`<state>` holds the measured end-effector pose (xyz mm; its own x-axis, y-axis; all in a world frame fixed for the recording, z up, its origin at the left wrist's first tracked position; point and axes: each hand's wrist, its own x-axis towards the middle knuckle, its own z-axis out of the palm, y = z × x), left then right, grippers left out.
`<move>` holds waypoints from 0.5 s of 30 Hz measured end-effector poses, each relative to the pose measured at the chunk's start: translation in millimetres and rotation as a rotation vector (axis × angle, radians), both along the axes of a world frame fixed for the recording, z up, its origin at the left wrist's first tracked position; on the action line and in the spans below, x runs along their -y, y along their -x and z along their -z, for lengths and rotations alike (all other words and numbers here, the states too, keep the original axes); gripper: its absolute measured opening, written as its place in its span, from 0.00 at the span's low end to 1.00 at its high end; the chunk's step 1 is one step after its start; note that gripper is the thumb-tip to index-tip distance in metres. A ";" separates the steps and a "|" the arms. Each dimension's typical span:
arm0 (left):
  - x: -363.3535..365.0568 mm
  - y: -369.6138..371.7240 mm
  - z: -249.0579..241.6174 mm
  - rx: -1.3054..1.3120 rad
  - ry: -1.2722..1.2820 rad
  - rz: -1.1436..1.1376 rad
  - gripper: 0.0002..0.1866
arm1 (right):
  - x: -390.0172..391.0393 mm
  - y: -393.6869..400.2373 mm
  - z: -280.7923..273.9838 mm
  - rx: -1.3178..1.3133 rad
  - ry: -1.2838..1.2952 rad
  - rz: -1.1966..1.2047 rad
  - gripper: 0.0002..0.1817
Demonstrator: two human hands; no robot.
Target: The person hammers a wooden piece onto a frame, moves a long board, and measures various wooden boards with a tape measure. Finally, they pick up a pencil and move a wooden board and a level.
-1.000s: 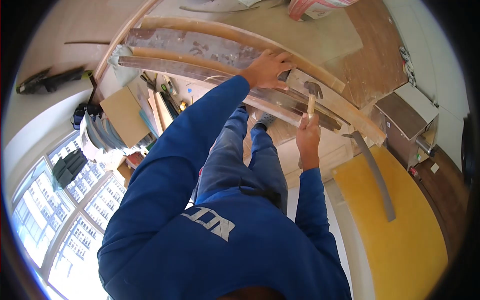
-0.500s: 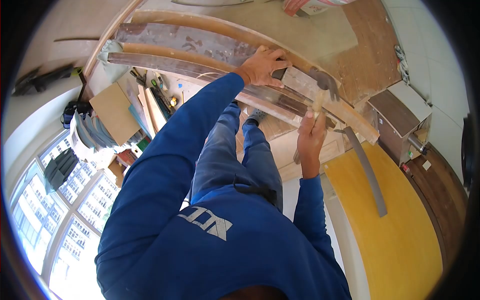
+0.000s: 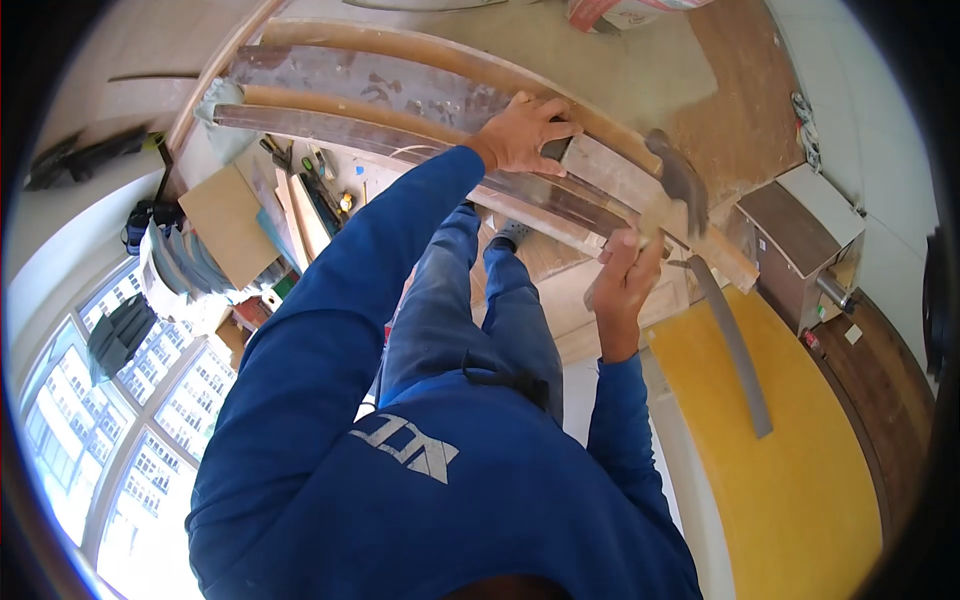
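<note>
A claw hammer (image 3: pixel 682 180) with a dark metal head and pale wooden handle is in my right hand (image 3: pixel 625 280), its fingers wrapped round the handle. The head overlaps the right end of a long wooden frame (image 3: pixel 725 255) in this view. My left hand (image 3: pixel 525 133) grips across a pale wooden strip (image 3: pixel 610 170) on that frame, fingers on the far side and thumb on the near side. A dark patch (image 3: pixel 556 148) shows between thumb and fingers at the strip's end. Smudged grey-brown boards (image 3: pixel 370 75) run leftward from the left hand.
A grey curved strip (image 3: pixel 735 350) lies across a yellow panel (image 3: pixel 800 450) at the right. Beyond it stands a brown and white cabinet (image 3: pixel 800 220). Hand tools (image 3: pixel 318 185) lie on the floor to the left, near a leaning tan board (image 3: pixel 238 228). Windows are at far left.
The hammer's head has swung to the right and turned, with my right hand tilting along. My left hand stays on the wooden strip.
</note>
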<state>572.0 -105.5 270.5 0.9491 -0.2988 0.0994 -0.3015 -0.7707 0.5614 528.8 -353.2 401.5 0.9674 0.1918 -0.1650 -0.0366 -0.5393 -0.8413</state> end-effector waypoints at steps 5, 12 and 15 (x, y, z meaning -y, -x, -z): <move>-2.9 -3.9 -0.5 0.032 -0.025 0.006 0.38 | 10.6 2.0 61.8 0.300 0.302 -0.187 0.15; 0.1 -2.6 0.4 -0.009 -0.028 0.004 0.40 | -7.3 -8.3 8.7 0.040 0.143 -0.046 0.16; -1.8 -2.0 -0.8 -0.003 -0.064 0.003 0.40 | -5.9 -3.6 31.9 0.202 0.030 -0.034 0.15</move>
<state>574.0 -103.8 271.3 0.9485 -0.3072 0.0769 -0.3019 -0.8042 0.5119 532.4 -347.3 369.6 0.9745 0.2228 0.0250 0.1495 -0.5626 -0.8131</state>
